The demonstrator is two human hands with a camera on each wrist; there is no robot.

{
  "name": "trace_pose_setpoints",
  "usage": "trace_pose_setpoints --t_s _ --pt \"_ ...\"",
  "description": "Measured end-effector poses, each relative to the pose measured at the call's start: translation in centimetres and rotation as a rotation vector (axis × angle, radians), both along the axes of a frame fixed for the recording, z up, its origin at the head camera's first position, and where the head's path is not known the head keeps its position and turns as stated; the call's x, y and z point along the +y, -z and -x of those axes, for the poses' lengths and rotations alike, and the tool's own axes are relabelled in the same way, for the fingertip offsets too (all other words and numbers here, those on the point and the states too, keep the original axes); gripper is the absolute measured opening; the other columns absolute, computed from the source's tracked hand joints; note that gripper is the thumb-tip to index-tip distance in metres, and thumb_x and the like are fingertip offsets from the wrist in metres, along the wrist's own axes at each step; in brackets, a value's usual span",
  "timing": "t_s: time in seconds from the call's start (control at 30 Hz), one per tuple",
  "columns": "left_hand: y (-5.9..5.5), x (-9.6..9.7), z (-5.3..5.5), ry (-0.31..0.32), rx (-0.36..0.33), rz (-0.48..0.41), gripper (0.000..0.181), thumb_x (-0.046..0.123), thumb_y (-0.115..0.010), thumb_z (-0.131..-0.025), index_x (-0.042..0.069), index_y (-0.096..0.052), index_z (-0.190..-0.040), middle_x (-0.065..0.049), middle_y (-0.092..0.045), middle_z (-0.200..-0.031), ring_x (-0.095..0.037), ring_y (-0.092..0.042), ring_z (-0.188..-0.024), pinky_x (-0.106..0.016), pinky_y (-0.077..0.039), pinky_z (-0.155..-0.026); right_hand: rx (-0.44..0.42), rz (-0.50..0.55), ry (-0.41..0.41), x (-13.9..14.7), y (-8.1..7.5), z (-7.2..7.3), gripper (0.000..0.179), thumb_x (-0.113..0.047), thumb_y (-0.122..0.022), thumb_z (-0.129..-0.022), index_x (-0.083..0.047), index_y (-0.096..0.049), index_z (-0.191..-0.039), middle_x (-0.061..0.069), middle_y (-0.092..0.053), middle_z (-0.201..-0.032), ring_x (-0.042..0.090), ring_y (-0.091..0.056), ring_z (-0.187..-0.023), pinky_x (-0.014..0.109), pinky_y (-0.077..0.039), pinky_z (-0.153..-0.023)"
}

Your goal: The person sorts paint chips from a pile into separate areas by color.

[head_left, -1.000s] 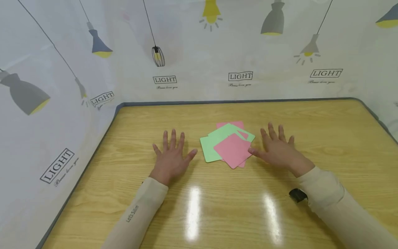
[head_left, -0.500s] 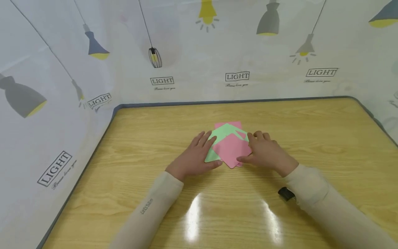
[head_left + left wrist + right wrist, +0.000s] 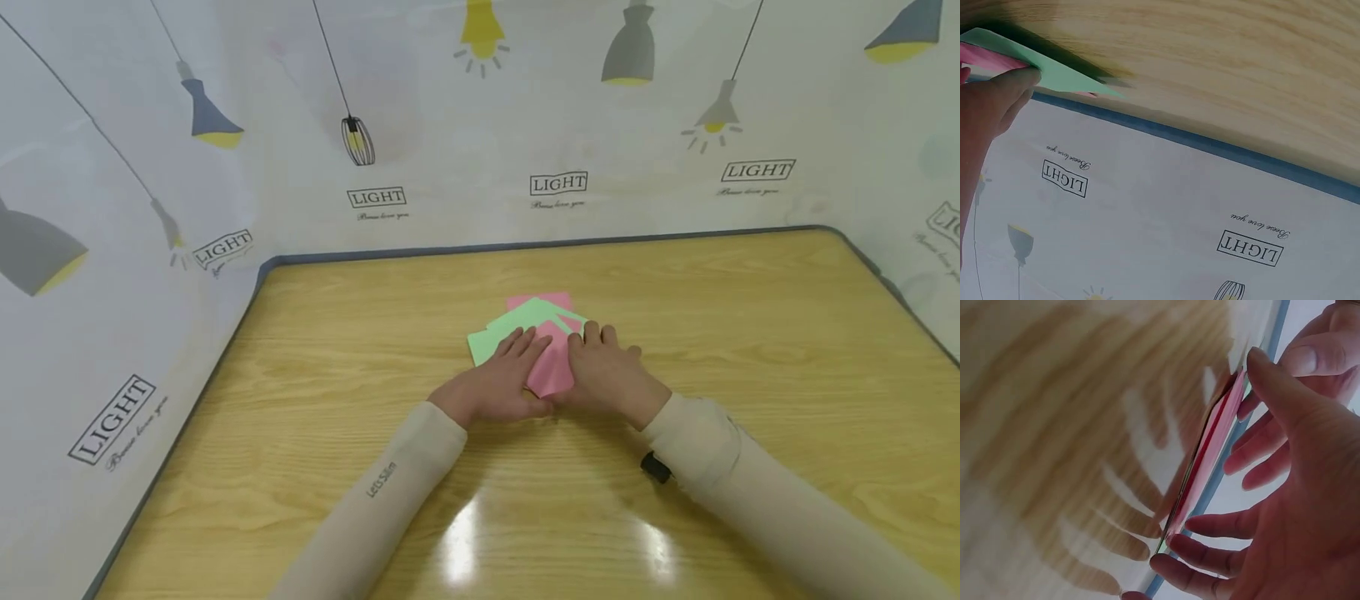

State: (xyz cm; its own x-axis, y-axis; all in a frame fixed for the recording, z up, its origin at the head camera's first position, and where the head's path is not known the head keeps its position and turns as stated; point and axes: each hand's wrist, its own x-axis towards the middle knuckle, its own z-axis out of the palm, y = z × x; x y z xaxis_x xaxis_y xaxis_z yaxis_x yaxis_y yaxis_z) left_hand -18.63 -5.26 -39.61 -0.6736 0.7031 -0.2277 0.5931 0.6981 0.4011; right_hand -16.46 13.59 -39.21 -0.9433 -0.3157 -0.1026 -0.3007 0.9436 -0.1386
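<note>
While gathering seems in hand, the papers [image 3: 552, 367] sit between the left hand [image 3: 498, 387], loosely bent on them, grip unclear, and the curled right hand [image 3: 609, 373], gripping their edge; next probably calls for even pressure.

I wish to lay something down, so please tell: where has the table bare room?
Bare table lies between the left sleeve and the left edge, right of the right hand, and behind the papers, toward the backdrop. The centre is crowded: papers, left hand, right hand.
</note>
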Motion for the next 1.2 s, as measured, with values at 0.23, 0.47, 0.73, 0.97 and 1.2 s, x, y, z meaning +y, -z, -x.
trace_pose_setpoints --t_s 0.23,0.47,0.73,0.97,1.2 --pt "0.3 -0.2 -0.1 0.041 0.03 -0.015 0.092 0.044 -0.059 -0.092 0.003 -0.008 -0.156 -0.018 -0.003 -0.162 -0.034 0.004 -0.147 -0.035 -0.001 -0.116 -0.035 -0.016 0.019 -0.4 -0.3 0.4 0.095 -0.065 -0.07 -0.075 0.012 -0.049 -0.126 0.028 -0.044 -0.115 0.046 -0.044 -0.106 0.066 -0.047 -0.073" --pt "0.2 -0.3 -0.3 0.067 0.064 -0.001 0.092 0.046 -0.057 -0.093 0.001 -0.008 -0.156 -0.018 -0.002 -0.162 -0.033 0.005 -0.147 -0.035 0.0 -0.116 -0.023 0.003 -0.048 -0.5 -0.4 0.4 0.093 -0.053 -0.076 -0.076 0.016 -0.044 -0.129 0.031 -0.046 -0.113 0.046 -0.048 -0.102 0.057 -0.05 -0.079" --pt "0.3 -0.2 -0.3 0.032 0.12 0.007 0.092 0.05 -0.056 -0.094 0.003 -0.008 -0.156 -0.018 -0.002 -0.162 -0.035 0.006 -0.147 -0.037 -0.003 -0.117 0.155 -0.011 -0.19 0.0 0.0 -0.1 0.096 -0.048 -0.082 -0.072 0.02 -0.044 -0.128 0.033 -0.049 -0.108 0.046 -0.05 -0.1 0.048 -0.051 -0.085" --pt "0.1 0.5 -0.4 0.027 0.128 0.013 0.096 0.05 -0.064 -0.09 0.007 -0.01 -0.157 -0.013 0.0 -0.163 -0.034 0.005 -0.147 -0.036 -0.006 -0.116 0.188 0.021 -0.251 1.1 -0.3 -0.6 0.089 -0.044 -0.078 -0.073 0.02 -0.045 -0.125 0.031 -0.05 -0.107 0.044 -0.049 -0.101 0.048 -0.05 -0.086" --pt "0.3 1.3 -0.2 0.042 0.143 -0.022 0.098 0.05 -0.069 -0.088 0.012 -0.013 -0.158 -0.01 -0.002 -0.163 -0.032 0.001 -0.148 -0.036 -0.016 -0.115 0.16 0.084 -0.294 3.0 -1.5 -1.4 0.081 -0.04 -0.071 -0.076 0.019 -0.044 -0.125 0.03 -0.047 -0.115 0.043 -0.049 -0.107 0.047 -0.05 -0.088"
